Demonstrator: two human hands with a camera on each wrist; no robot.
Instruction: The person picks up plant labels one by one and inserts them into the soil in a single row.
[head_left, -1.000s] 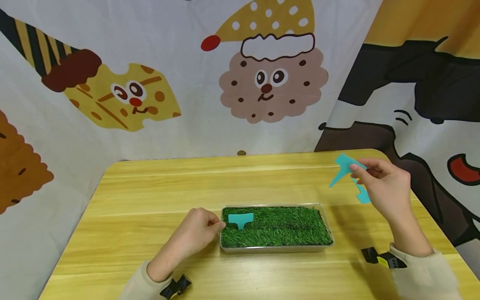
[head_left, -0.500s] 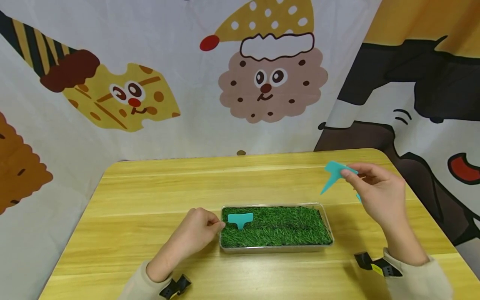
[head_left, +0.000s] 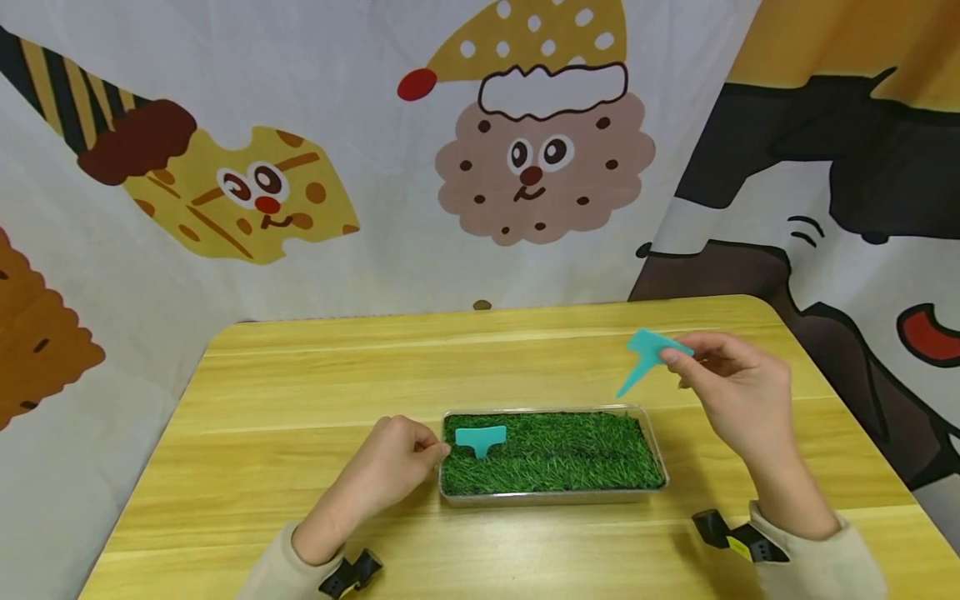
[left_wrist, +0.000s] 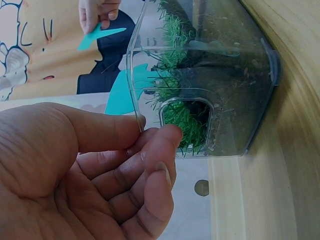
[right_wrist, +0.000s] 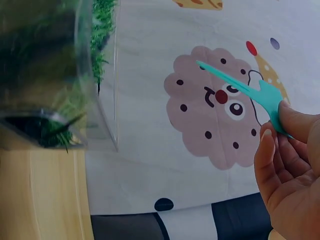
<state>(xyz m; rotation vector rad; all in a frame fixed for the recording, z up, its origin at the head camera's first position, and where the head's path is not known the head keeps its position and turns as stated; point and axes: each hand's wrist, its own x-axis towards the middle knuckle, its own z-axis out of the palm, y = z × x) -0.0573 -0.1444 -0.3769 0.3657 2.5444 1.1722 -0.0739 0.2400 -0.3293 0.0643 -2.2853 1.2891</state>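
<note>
A clear plastic box point(head_left: 551, 500) filled with green artificial grass point(head_left: 577, 454) sits on the table. My left hand point(head_left: 393, 462) pinches its left rim between thumb and fingertips, as the left wrist view also shows. Close to that hand, a turquoise T-shaped plant label point(head_left: 480, 437) stands upright in the grass. My right hand point(head_left: 738, 396) is raised behind the box's right end. It pinches another turquoise plant label point(head_left: 645, 352) by its wide head, the pointed stem point(right_wrist: 225, 77) slanting down to the left, clear of the grass.
The wooden table point(head_left: 315, 367) reaches back to a cartoon-printed cloth point(head_left: 390, 208) hanging behind it. Each wrist wears a black camera strap, one at the left sleeve point(head_left: 348, 575) and one at the right sleeve point(head_left: 750, 542).
My right hand has moved left and slightly down with its label, toward the box. A further turquoise label seen beyond that hand earlier is now hidden. The left hand has stayed put.
</note>
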